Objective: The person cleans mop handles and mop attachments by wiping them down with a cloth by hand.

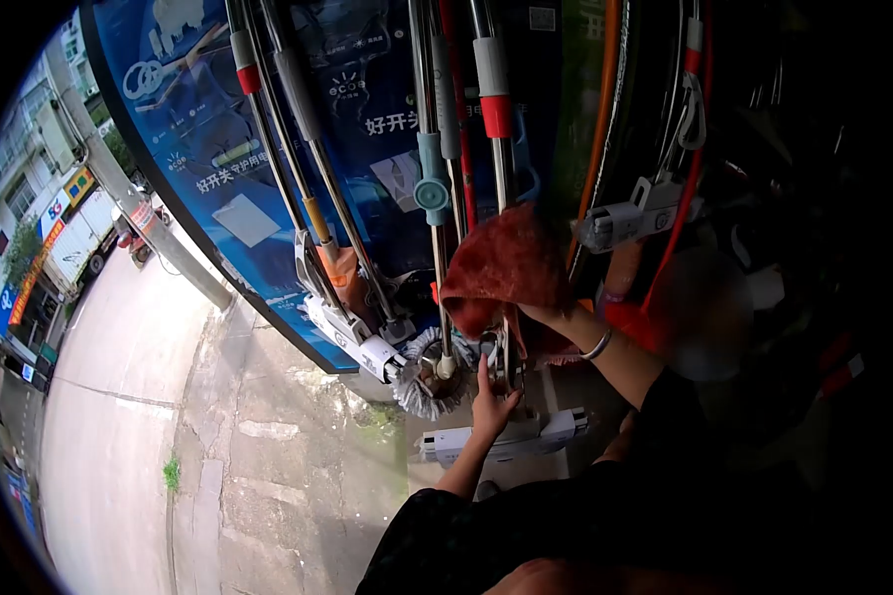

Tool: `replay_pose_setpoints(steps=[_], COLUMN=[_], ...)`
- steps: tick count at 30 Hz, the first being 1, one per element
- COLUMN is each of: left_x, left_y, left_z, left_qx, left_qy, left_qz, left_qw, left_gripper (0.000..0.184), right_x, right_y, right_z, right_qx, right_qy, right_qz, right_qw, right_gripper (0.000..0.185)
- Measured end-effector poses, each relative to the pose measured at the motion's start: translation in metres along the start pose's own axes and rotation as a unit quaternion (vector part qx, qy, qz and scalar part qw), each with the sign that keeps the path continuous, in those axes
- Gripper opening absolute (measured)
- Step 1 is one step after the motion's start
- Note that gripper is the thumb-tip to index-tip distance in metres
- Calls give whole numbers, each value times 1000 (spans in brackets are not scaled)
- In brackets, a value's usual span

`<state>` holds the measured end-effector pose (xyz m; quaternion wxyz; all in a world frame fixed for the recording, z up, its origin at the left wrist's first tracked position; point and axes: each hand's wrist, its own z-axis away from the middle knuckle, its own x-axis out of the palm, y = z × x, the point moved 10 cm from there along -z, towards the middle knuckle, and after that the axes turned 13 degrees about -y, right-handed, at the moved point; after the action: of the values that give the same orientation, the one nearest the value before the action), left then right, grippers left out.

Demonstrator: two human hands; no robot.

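A fuzzy red cloth (506, 263) hangs over the poles near the middle. My right hand (544, 309), with a bracelet at its wrist, is closed on the cloth's lower edge, most fingers hidden by the folds. My left hand (491, 407) is below it, index finger stretched up and thumb apart, against the lower end of a mop pole with a red-and-grey grip (496, 116). Just under this hand lies a white flat mop head (506, 436). A round grey fringed mop head (429, 375) is close to its left.
Several mops lean on a blue printed panel (268, 178), among them a white flat mop (352, 337). Another white mop head (630, 216) hangs at right, near another person's arm (622, 266) in shadow. Pavement (268, 466) and a road with a utility pole (139, 208) lie left.
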<state>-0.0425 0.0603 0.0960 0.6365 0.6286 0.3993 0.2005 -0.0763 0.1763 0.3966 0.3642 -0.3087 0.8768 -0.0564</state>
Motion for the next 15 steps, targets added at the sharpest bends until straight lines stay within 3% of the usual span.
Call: replay_pose_setpoints(steps=[1, 2, 4, 6, 8, 9, 11, 12, 14, 15], left_x=[3, 5, 3, 3, 2, 0, -2, -4, -10, -13], left_y=[-3, 0, 6, 5, 3, 7, 8, 7, 0, 1], left_z=[0, 2, 6, 9, 13, 14, 15, 14, 15, 15], left_qx=[-9, 9, 19, 6, -9, -6, 4, 4, -10, 6], left_qy=[-9, -7, -1, -10, -20, -16, -6, -8, 6, 15], left_qz=[-3, -4, -12, -4, 4, -6, -23, -22, -28, -34], left_qw=[1000, 1000, 1000, 1000, 1000, 1000, 1000, 1000, 1000, 999], left_gripper=[97, 96, 96, 96, 96, 96, 97, 97, 97, 97], right_x=[-26, -50, -82, -107, -131, -127, -112, -108, -98, -83], right_y=[1, -14, -26, -10, -42, -24, 49, 30, -12, -10], right_z=[-43, -83, -155, -226, -259, -272, -284, -263, -195, -165], right_qx=[-9, -68, -141, -75, -5, -2, 47, -12, -105, -56], right_qy=[35, 81, 103, 63, 65, 64, 84, 82, 88, 62], right_qz=[-47, 26, 47, 140, 298, 298, 71, 156, 30, 13], right_qw=[998, 994, 984, 985, 952, 952, 993, 984, 990, 996], right_gripper=[33, 31, 28, 25, 36, 36, 32, 28, 25, 24])
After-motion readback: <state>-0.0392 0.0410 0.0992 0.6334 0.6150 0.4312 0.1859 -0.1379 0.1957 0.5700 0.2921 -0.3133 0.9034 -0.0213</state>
